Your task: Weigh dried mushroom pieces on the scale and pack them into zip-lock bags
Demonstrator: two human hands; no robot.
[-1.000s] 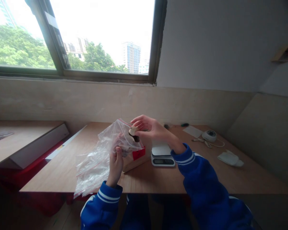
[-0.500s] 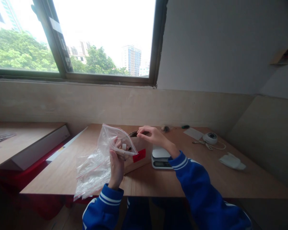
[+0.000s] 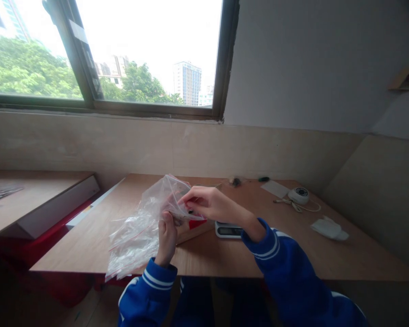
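Note:
My left hand (image 3: 167,238) is closed on a clear zip-lock bag (image 3: 167,193), held up with its mouth toward the right. Small pieces show dimly in the bag near my left fingers; what they are I cannot make out. At the mouth, the bent fingers of my right hand (image 3: 218,204) reach in, pressed together; anything between them is hidden. Behind both hands stands a box (image 3: 194,234) with a red label, mostly covered. A white digital scale (image 3: 226,230) sits partly under my right wrist. More clear zip-lock bags (image 3: 131,247) lie left of my left hand.
On the right of the wooden table (image 3: 293,254) are a white dome camera (image 3: 298,195) with a cable, a white card (image 3: 274,188) and a crumpled white wrapping (image 3: 330,228). A dark green object (image 3: 264,179) lies by the wall. Another table (image 3: 37,195) stands at left.
My right hand has moved from over the box down and left to the bag's mouth, its fingers now inside. The bag has shifted a little to the right.

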